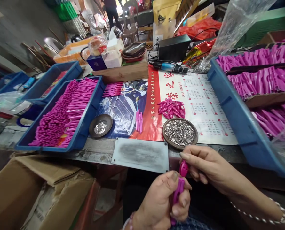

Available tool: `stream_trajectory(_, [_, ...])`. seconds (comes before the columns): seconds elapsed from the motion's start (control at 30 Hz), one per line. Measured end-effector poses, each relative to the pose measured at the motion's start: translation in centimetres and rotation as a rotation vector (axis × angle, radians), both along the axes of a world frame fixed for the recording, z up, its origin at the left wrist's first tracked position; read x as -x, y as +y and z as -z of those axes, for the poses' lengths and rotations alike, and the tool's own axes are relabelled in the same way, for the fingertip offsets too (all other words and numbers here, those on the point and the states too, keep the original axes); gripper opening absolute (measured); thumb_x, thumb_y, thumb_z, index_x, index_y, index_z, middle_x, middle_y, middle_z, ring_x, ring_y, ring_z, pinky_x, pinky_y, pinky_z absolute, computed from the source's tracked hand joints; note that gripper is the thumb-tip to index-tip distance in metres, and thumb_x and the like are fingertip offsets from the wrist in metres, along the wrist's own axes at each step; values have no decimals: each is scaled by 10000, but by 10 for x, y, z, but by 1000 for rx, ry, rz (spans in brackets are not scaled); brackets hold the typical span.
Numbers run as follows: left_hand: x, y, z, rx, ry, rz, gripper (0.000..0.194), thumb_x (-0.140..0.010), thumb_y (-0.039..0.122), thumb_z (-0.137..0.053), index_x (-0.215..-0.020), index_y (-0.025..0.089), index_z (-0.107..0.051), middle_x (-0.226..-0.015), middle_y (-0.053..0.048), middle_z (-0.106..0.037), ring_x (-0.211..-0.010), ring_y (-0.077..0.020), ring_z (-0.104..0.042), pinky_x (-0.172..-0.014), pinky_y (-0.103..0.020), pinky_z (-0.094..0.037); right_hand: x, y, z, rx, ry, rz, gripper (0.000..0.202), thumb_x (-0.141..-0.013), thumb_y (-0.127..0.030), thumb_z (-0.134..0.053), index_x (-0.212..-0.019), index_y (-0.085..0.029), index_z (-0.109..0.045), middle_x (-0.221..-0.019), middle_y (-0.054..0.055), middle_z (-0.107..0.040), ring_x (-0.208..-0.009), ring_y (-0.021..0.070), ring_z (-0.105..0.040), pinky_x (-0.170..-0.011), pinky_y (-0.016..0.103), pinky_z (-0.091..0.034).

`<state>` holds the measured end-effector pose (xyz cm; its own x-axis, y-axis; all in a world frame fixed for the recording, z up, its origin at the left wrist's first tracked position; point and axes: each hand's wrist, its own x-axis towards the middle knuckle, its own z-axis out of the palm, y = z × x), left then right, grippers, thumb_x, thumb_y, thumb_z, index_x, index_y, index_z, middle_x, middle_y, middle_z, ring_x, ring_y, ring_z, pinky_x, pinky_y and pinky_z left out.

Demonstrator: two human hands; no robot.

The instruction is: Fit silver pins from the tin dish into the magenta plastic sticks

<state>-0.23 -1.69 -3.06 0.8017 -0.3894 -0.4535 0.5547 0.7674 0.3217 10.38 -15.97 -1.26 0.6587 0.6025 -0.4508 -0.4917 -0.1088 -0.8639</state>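
My left hand [160, 198] is closed around a slim pink plastic handle [178, 191], held upright with its slotted top end sticking out above the fingers. Just above it, my right hand [204, 164] pinches a darker magenta oval plastic piece [184, 169], its lower end at the handle's top. Whether the two parts are joined I cannot tell. Right behind my right hand stands a round dish [164, 138] of small silvery metal pins [180, 131]. A pile of magenta oval pieces [171, 108] lies beyond it, and a few pink handles [138, 121] lie to the left.
A grey metal plate [140, 155] lies at the table edge. Blue trays stand left [78, 135] and right [238, 118], full of pink parts. A small dark dish [92, 130] holds flat metal bits. A cardboard box [10, 191] is below left; a power tool [171, 67] lies behind.
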Motion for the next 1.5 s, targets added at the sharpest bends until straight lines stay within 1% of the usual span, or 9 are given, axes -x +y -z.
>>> stream_trajectory(0.23, [1, -1, 0, 23, 14, 7, 290, -897, 414, -541, -864, 133, -601, -552, 35, -481, -340, -22, -286, -357, -172, -189, 1, 5, 2, 20, -34, -46, 450, -790, -563, -675, -622, -166, -545, -449, -57, -481, -351, 19, -375, -324, 118, -264])
stream_trajectory(0.53, [0, 0, -2, 75, 69, 20, 284, -897, 411, -541, -878, 134, -598, -569, 38, -473, -351, -25, -279, -371, -182, -155, 3, 4, 13, -25, 90, -10, 459, -799, -565, -673, -639, -155, -543, -446, -52, -493, -346, 12, -381, -326, 108, -242])
stream_trajectory(0.63, [-3, 2, -2, 118, 107, 33, 283, -880, 415, -571, -877, 133, -598, -575, 44, -466, -356, -22, -277, -374, -178, -144, 3, 7, 12, -66, 143, -3, 413, -794, -517, -703, -670, -156, -543, -475, -55, -511, -351, 7, -382, -339, 104, -252])
stream_trajectory(0.77, [-7, 4, -4, 157, 161, 46, 265, -864, 400, -602, -866, 135, -593, -585, 48, -464, -360, -14, -281, -377, -165, -137, 2, 14, 9, -142, 226, 2, 338, -782, -453, -741, -767, -163, -568, -533, -67, -543, -343, -15, -323, -341, 102, -216])
stream_trajectory(0.97, [-11, 8, -11, 182, 163, 69, 289, -821, 413, -658, -852, 133, -595, -571, 56, -457, -351, -17, -275, -369, -162, -135, 0, 20, 10, -169, 325, -3, 394, -786, -495, -719, -679, -165, -532, -447, -74, -497, -318, 1, -304, -326, 112, -227])
stream_trajectory(1.2, [-13, 12, -18, 167, 178, 34, 295, -822, 416, -659, -858, 128, -606, -571, 56, -450, -358, -13, -262, -375, -157, -120, -3, 23, -1, -195, 303, 46, 363, -796, -447, -723, -694, -167, -516, -492, -43, -578, -331, 3, -334, -360, 123, -275])
stream_trajectory(1.27, [-15, 14, -20, 170, 177, 35, 296, -824, 417, -655, -858, 127, -608, -570, 56, -448, -358, -14, -261, -376, -158, -122, -4, 25, -6, -210, 323, 68, 367, -789, -447, -730, -690, -169, -511, -471, -63, -548, -325, 1, -296, -363, 133, -270])
stream_trajectory(1.37, [-18, 18, -23, 175, 184, 27, 304, -823, 420, -657, -858, 122, -607, -571, 55, -451, -362, -14, -271, -378, -156, -133, -6, 29, -12, -227, 382, 96, 386, -780, -451, -737, -667, -179, -487, -391, -107, -438, -331, 7, -233, -371, 141, -240])
stream_trajectory(1.5, [-25, 23, -25, 190, 209, 5, 325, -802, 421, -685, -861, 112, -602, -581, 52, -464, -363, -9, -287, -375, -147, -140, -9, 35, -12, -230, 428, 109, 389, -800, -475, -711, -675, -196, -471, -359, -124, -379, -329, 20, -217, -375, 158, -214])
